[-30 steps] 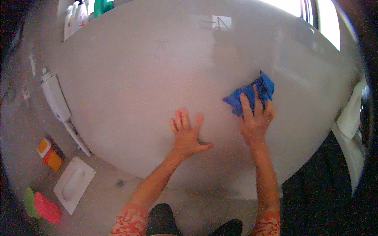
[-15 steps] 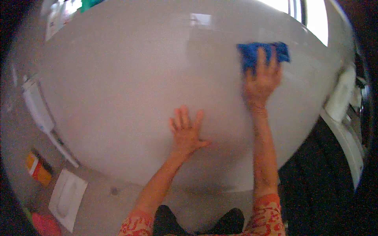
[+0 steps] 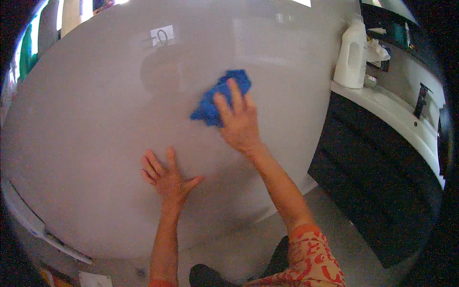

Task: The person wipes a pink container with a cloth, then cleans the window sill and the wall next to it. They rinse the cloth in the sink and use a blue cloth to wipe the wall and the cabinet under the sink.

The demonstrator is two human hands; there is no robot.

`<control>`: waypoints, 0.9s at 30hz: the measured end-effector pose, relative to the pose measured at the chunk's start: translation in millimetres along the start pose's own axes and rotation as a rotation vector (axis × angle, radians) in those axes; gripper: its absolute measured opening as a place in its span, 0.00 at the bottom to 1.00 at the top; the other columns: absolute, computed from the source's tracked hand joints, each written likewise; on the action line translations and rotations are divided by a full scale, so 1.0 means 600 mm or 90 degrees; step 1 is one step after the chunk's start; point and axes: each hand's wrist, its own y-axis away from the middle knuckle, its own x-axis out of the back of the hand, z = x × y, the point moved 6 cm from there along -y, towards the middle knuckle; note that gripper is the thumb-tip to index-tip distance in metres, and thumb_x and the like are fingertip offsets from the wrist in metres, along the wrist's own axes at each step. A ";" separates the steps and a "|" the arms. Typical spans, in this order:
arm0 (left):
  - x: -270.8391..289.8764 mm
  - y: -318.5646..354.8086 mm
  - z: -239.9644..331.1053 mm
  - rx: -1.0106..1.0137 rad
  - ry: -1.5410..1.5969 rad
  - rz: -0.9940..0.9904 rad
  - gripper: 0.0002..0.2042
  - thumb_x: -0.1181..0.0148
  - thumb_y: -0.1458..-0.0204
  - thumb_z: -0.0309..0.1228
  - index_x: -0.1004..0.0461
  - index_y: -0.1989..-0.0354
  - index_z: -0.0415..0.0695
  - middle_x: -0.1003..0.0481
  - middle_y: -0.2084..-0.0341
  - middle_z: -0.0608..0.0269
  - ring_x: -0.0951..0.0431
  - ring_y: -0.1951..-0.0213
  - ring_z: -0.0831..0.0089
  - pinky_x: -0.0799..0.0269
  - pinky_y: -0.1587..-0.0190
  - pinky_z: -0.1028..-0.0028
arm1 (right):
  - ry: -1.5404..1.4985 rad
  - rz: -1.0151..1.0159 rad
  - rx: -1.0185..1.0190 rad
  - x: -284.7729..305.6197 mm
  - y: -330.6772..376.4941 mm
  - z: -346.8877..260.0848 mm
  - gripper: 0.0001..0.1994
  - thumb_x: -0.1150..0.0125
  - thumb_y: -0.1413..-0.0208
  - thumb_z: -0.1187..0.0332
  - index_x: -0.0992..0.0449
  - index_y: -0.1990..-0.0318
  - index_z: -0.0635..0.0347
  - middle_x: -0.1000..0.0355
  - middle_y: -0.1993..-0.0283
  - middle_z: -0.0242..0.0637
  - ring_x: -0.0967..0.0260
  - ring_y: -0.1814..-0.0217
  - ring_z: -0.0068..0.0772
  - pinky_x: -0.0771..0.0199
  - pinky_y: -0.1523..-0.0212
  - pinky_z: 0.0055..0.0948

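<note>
- Head view: your right hand (image 3: 239,125) lies spread flat, pressing the blue cloth (image 3: 221,96) against the grey surface (image 3: 95,119).
- Soft, light cloth likely bunches; pin its middle.
- Left hand (image 3: 168,178) rests open, empty.

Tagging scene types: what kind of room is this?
Probably a bathroom or laundry room: a dark vanity with a pale counter and tap, a white detergent-style bottle, and a right hand pressing a blue cloth on a glossy white surface.

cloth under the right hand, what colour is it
Blue. The cloth shows best in the head view, pressed under the right hand on the pale grey surface.
</note>
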 end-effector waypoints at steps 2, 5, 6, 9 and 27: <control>0.011 0.091 -0.094 -0.032 -0.013 -0.040 0.56 0.33 0.78 0.63 0.50 0.35 0.53 0.68 0.35 0.39 0.71 0.34 0.40 0.69 0.40 0.39 | 0.012 -0.012 -0.116 -0.003 0.089 -0.040 0.33 0.39 0.62 0.70 0.38 0.42 0.51 0.54 0.32 0.48 0.48 0.40 0.57 0.43 0.46 0.51; 0.020 0.035 -0.143 -0.038 -0.027 -0.027 0.56 0.34 0.75 0.63 0.51 0.35 0.52 0.68 0.35 0.38 0.71 0.34 0.40 0.70 0.40 0.39 | 0.055 -0.032 -0.227 -0.029 0.060 0.009 0.36 0.41 0.64 0.69 0.42 0.40 0.56 0.61 0.30 0.49 0.53 0.38 0.63 0.51 0.41 0.55; 0.011 0.007 -0.160 -0.051 -0.019 -0.029 0.55 0.35 0.75 0.63 0.51 0.35 0.52 0.68 0.35 0.38 0.71 0.34 0.40 0.70 0.41 0.39 | 0.089 -0.031 -0.269 -0.040 0.057 0.018 0.37 0.42 0.64 0.69 0.43 0.39 0.57 0.62 0.30 0.49 0.54 0.38 0.64 0.54 0.40 0.55; -0.024 -0.040 -0.200 -0.066 -0.028 -0.021 0.56 0.36 0.75 0.65 0.51 0.34 0.52 0.67 0.35 0.38 0.70 0.34 0.40 0.70 0.41 0.39 | 0.065 0.042 -0.287 -0.082 0.046 0.024 0.37 0.43 0.64 0.69 0.44 0.39 0.56 0.61 0.30 0.52 0.55 0.37 0.65 0.57 0.40 0.57; 0.016 0.003 -0.175 -0.116 -0.102 0.110 0.60 0.44 0.76 0.74 0.54 0.34 0.49 0.68 0.35 0.38 0.69 0.34 0.41 0.73 0.39 0.42 | 0.053 0.094 -0.203 -0.035 0.039 0.055 0.34 0.41 0.58 0.73 0.44 0.39 0.59 0.55 0.34 0.60 0.52 0.36 0.62 0.54 0.38 0.54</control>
